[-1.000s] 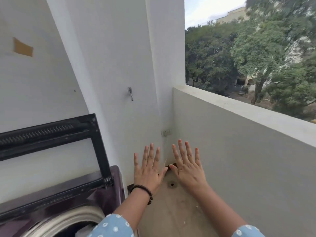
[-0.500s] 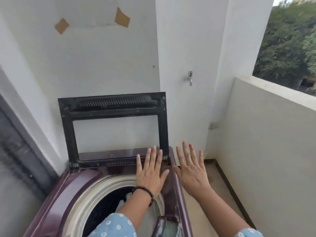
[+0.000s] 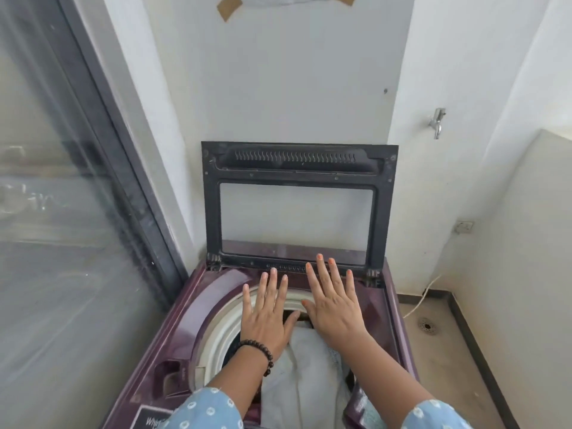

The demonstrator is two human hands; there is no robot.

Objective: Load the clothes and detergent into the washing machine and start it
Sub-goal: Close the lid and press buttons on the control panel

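A purple top-loading washing machine (image 3: 198, 301) stands in the corner with its dark-framed glass lid (image 3: 298, 168) raised upright against the wall. Pale grey clothes (image 3: 305, 376) fill the white-rimmed drum (image 3: 223, 332) and reach its front edge. My left hand (image 3: 267, 317), with a dark bead bracelet at the wrist, hovers flat over the drum's opening, fingers spread, holding nothing. Beside it my right hand (image 3: 334, 305) is held the same way, palm down and empty. A detergent compartment (image 3: 170, 371) is recessed at the machine's front left. No detergent container is in view.
A sliding glass door (image 3: 62, 212) runs along the left. On the right are a wall tap (image 3: 437, 122), a wall socket (image 3: 465, 226), a white hose (image 3: 422, 297) and a floor drain (image 3: 427, 326), bounded by the balcony wall (image 3: 526, 274).
The view has swung left from the balcony corner and trees to the washing machine. Both hands stay outstretched, flat and empty, and are over the drum.
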